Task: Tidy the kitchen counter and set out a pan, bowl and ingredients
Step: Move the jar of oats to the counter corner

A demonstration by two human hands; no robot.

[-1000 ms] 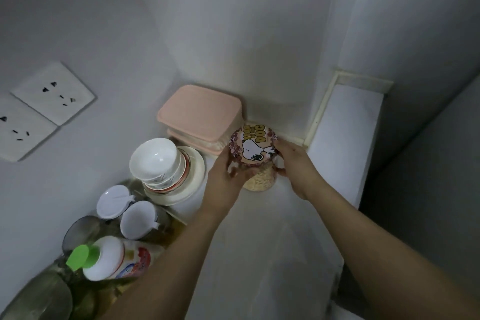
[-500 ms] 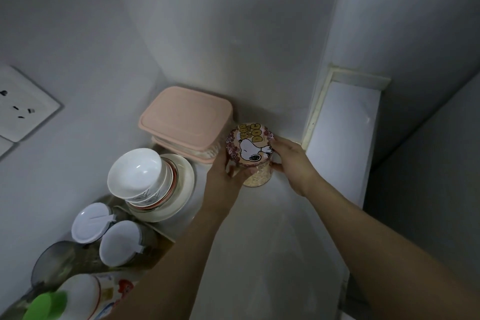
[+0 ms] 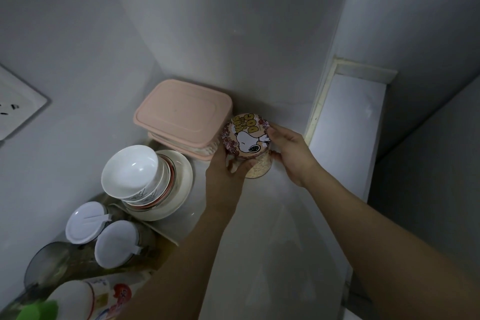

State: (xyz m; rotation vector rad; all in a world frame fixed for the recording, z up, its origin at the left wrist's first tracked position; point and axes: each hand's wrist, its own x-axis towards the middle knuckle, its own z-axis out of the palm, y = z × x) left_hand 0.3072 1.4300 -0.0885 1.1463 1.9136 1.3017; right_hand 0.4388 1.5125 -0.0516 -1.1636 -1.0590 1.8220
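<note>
1. The clear round jar with a pink cartoon-dog lid [image 3: 246, 138] sits on the pale surface [image 3: 272, 228] just right of the pink-lidded rectangular food box [image 3: 181, 117]; the left hand [image 3: 226, 171] and right hand [image 3: 291, 153] each curl a grip round its sides.
2. Judged best: keep it upright; set it down gently beside the box; loosen both grips only once it rests flat.
3. The lid reads "DOG"; the smaller words above are unclear.

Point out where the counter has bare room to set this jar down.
Bare counter runs from the jar, gripped by the left hand and right hand, toward the camera. The left side is crowded: pink boxes, stacked bowls, white-lidded jars.
</note>
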